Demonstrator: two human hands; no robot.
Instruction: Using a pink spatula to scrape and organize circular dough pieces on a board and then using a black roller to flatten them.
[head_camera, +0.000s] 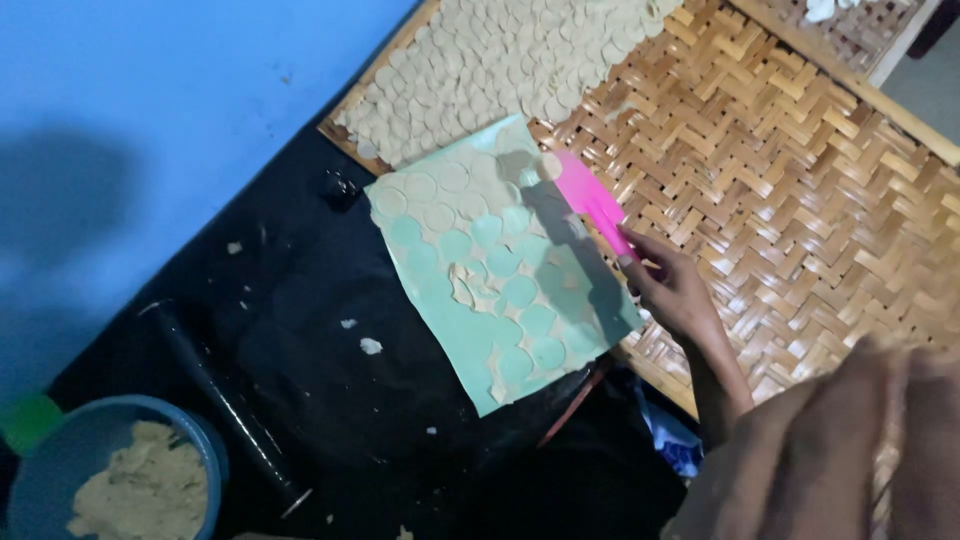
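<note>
My left hand (672, 290) grips a flat pink scraper (590, 205) whose blade lies against the upper right edge of a teal mat (450, 320). The mat rests on a black surface and carries a thin sheet of pale dough (440, 190) cut into round discs; several discs are gone from its lower part, leaving teal circles and dough scraps (480, 290). My right hand (850, 450) is a large blur close to the camera at the bottom right, and whatever it holds is not visible.
A woven bamboo tray (800, 200) on the right carries several rows of cut dough discs (500, 60) at its far end. A dark rolling pin (230, 410) lies on the black surface. A blue bowl (210, 450) of dough sits at bottom left. A blue wall (150, 100) lies behind.
</note>
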